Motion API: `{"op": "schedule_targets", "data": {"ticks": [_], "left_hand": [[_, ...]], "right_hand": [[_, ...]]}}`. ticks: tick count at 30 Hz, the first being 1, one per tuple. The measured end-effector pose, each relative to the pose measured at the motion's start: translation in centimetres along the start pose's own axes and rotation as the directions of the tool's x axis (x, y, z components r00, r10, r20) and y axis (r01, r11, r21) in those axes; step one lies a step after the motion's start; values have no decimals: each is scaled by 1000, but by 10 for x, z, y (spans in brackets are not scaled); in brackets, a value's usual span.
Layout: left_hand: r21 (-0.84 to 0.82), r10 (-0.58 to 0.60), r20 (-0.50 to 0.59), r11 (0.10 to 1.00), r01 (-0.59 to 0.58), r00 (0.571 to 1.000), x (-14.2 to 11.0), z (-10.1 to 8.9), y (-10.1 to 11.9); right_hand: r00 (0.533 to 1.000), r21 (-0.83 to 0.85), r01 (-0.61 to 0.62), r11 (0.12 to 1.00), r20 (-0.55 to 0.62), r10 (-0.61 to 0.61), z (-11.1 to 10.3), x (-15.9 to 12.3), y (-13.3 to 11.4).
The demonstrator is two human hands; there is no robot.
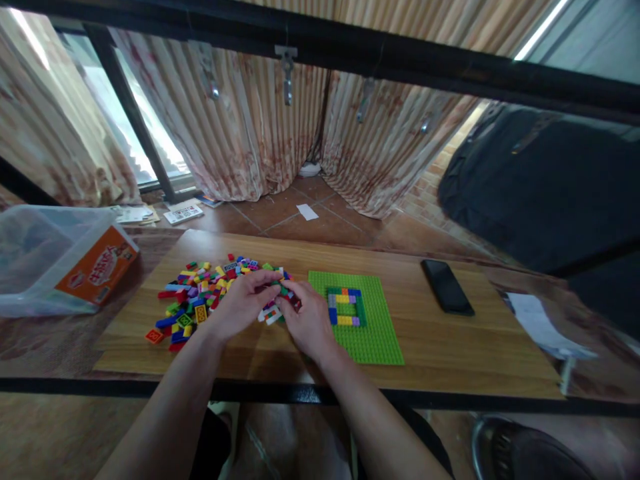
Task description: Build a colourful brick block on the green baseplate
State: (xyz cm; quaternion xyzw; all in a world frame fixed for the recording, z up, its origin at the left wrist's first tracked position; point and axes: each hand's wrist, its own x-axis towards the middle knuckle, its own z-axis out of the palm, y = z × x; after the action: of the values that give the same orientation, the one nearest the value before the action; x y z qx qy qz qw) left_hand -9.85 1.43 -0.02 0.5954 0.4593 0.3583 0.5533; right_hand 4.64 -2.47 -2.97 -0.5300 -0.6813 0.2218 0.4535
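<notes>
My left hand [243, 300] is over the right part of a heap of loose toy building bricks [200, 287] in many colours. Its thumb and fingers are bent towards each other. Close beside it, my right hand [309, 319] has its fingers curled inwards, the fingertips nearly meeting those of the left. Small bricks show between and below the hands, but what the fingers grip is too small to make out. Right of my right hand lies a green studded baseplate [377, 333]. A rectangular outline of coloured bricks [346, 321] is built on it, with more bricks inside.
The wooden tabletop [425, 360] carries a black phone [447, 287] on the right. A clear plastic tub [45, 260] with an orange label stands at the left. White paper [545, 323] lies at the right edge. A black bar [320, 40] with metal clips crosses above.
</notes>
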Motion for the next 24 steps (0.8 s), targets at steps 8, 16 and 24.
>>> {"op": "schedule_targets", "data": {"ticks": [8,16,24], "left_hand": [[-5,98,21,995,-98,995,0,13,-5],[152,109,-371,987,-55,922,-10,-51,6],[605,-53,-614,609,513,788,-40,-127,-3]], "right_hand": [[1000,-47,6,999,-13,-7,-10,0,2],[997,-14,-18,1000,-73,16,-21,-1,9],[998,-32,-9,999,-68,7,-21,-3,10]]}}
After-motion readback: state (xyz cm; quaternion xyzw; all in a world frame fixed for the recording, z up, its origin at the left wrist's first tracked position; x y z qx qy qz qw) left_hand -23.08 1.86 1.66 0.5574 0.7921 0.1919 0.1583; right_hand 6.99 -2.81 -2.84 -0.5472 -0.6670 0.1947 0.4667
